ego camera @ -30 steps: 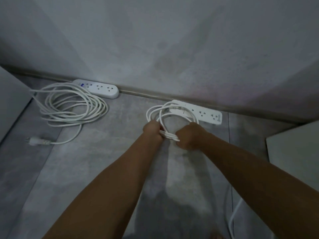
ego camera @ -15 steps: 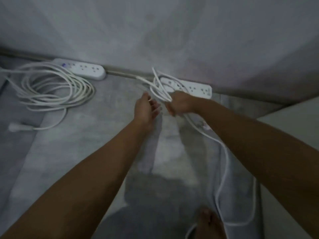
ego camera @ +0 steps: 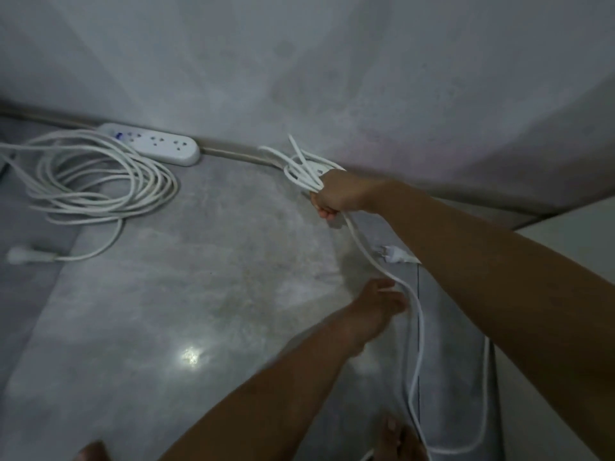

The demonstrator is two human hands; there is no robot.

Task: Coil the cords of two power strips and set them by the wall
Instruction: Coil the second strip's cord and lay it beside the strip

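Right arm stretched forward; right hand (ego camera: 336, 194) curled tight around gathered loops of cord (ego camera: 301, 169). Left forearm angled in lower; left hand (ego camera: 379, 302) motion-blurred, fingers extended, holding nothing.

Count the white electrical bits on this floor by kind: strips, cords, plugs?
Power strips: 2 (left power strip; right power strip, mostly hidden by loops)
Cords: 2 (coiled cord; held cord, gripped by the right hand)
Plugs: 2 (left plug; right plug)
Total: 6
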